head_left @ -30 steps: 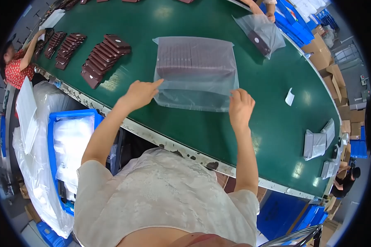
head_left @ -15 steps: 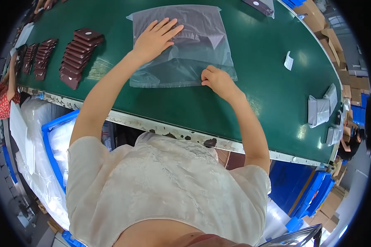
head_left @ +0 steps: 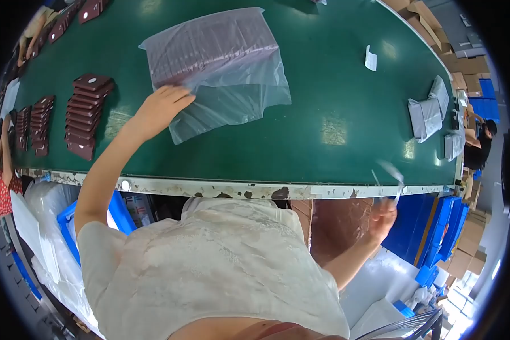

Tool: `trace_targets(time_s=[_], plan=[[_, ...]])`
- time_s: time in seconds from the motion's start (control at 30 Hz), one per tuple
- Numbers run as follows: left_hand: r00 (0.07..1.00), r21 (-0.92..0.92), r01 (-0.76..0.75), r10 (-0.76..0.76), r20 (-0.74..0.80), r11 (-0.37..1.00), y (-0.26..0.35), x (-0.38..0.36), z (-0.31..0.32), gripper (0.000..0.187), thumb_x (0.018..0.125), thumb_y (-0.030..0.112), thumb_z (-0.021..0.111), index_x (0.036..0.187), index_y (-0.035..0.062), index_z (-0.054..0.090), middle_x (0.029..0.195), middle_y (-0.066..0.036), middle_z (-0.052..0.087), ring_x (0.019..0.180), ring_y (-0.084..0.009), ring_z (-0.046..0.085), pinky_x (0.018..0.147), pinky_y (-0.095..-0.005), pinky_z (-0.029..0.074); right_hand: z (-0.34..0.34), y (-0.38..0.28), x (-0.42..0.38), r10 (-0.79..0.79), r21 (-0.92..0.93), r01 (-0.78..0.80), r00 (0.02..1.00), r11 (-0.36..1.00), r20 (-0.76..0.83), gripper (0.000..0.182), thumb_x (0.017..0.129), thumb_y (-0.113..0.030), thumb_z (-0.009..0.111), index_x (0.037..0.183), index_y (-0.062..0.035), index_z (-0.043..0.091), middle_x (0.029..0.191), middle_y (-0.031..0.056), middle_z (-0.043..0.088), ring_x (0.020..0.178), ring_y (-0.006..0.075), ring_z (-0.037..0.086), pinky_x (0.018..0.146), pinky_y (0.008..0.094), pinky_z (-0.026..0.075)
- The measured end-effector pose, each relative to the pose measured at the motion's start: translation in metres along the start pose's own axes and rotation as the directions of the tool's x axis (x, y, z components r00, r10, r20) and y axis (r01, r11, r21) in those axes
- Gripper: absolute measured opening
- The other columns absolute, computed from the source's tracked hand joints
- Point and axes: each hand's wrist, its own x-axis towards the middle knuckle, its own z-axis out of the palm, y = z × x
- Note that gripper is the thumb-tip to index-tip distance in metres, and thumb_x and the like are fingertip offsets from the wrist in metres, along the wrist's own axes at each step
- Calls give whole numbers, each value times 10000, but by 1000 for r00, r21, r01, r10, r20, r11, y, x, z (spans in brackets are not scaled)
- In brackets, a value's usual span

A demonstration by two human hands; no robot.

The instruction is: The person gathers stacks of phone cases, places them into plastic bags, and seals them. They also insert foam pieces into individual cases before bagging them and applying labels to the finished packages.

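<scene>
A clear plastic bag [head_left: 226,99] lies slanted on the green table, with a block of dark maroon items [head_left: 209,48] showing through its upper part. Its loose lower end spreads toward me. My left hand [head_left: 163,110] is closed on the bag's left edge, just below the block, fingers together and thumb hidden. Out past the table's front edge on the right, my right hand [head_left: 383,218] is smeared by motion, its fingers curled. A thin, whitish see-through strip [head_left: 395,175] rises from its fingers, also blurred.
Rows of stacked maroon cases [head_left: 88,116] stand at the left of the green table [head_left: 306,147]. Grey wrapped packages [head_left: 428,113] and a white paper slip [head_left: 370,58] lie to the right. Blue bins [head_left: 405,238] stand below the front edge. Other people are at both sides.
My right hand has left the bag's lower edge and swung right and down past the table edge, now with a thin strip. My left hand has moved from atop the bag to its left edge.
</scene>
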Motion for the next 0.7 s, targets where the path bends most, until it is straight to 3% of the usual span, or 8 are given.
trace_targets(time_s=[0.03, 0.1, 0.23, 0.33, 0.47, 0.53, 0.63, 0.7], plan=[[999, -50, 21, -20, 27, 999, 1, -9, -4, 567, 778, -56, 574, 1322, 104, 568, 1439, -100, 513, 1398, -269, 423, 1181, -437, 313, -36, 19, -20, 60, -211, -117, 963, 970, -262, 233, 868, -217, 733, 787, -87, 558, 687, 27, 523, 546, 120, 476, 516, 268, 407], [998, -98, 46, -42, 37, 994, 6, -22, -6, 545, 753, -81, 587, 1271, 85, 592, 1406, -116, 534, 1385, -285, 434, 1178, -447, 316, -98, 63, -49, 28, -806, -573, 812, -147, -583, 240, 896, -262, 706, 815, -48, 632, 669, 86, 594, 567, 194, 562, 553, 343, 458], [997, 104, -26, 33, -67, 994, 16, -32, -8, 340, 771, 23, 661, 1105, 69, 618, 1298, -116, 580, 1331, -307, 483, 1138, -459, 350, -13, 17, 2, -222, -911, -366, 920, -189, -323, 270, 905, -293, 685, 860, -27, 676, 662, 141, 629, 633, 246, 625, 624, 394, 483], [1000, 45, 5, -5, -1, 999, 18, -23, -6, 312, 746, 32, 699, 1043, 65, 609, 1284, -117, 580, 1314, -314, 496, 1122, -468, 361, 125, 23, 97, -340, -988, 121, 937, 93, 83, 300, 857, -56, 705, 1152, -68, 647, 1088, 134, 680, 921, 282, 677, 773, 373, 535], [997, -191, 71, -75, -13, 979, 20, -23, -7, 244, 739, 25, 720, 961, 58, 623, 1233, -108, 612, 1305, -338, 505, 1105, -482, 382, 245, 54, 180, -205, -600, 788, 615, 137, 761, 692, 742, 40, 764, 1374, -140, 547, 1406, 128, 539, 1340, 345, 476, 1089, 423, 429], [994, -267, 78, -97, -56, 960, 20, -23, -15, 201, 765, 36, 720, 923, 52, 595, 1176, -105, 630, 1246, -315, 542, 1078, -458, 403, 263, 72, 218, -212, -480, 865, 501, 143, 839, 620, 760, 34, 764, 1329, -122, 575, 1361, 128, 583, 1344, 332, 483, 1094, 413, 427], [985, -414, 68, -128, -118, 908, 17, -29, -28, 184, 818, 58, 720, 846, 41, 539, 1063, -99, 664, 1127, -268, 615, 1024, -411, 445, 277, 105, 275, -306, -220, 793, 452, 568, 838, 304, 870, -35, 723, 1161, -77, 645, 1160, 73, 682, 1206, 242, 581, 1019, 359, 461], [871, -758, 296, -490, -35, 581, 14, -34, -24, 224, 899, 117, 688, 796, 47, 501, 944, -54, 661, 995, -179, 608, 912, -334, 456, 292, 108, 300, -307, -206, 655, 578, 727, 756, 202, 908, -73, 692, 1107, -70, 656, 1089, 52, 686, 1130, 207, 592, 971, 339, 470]])
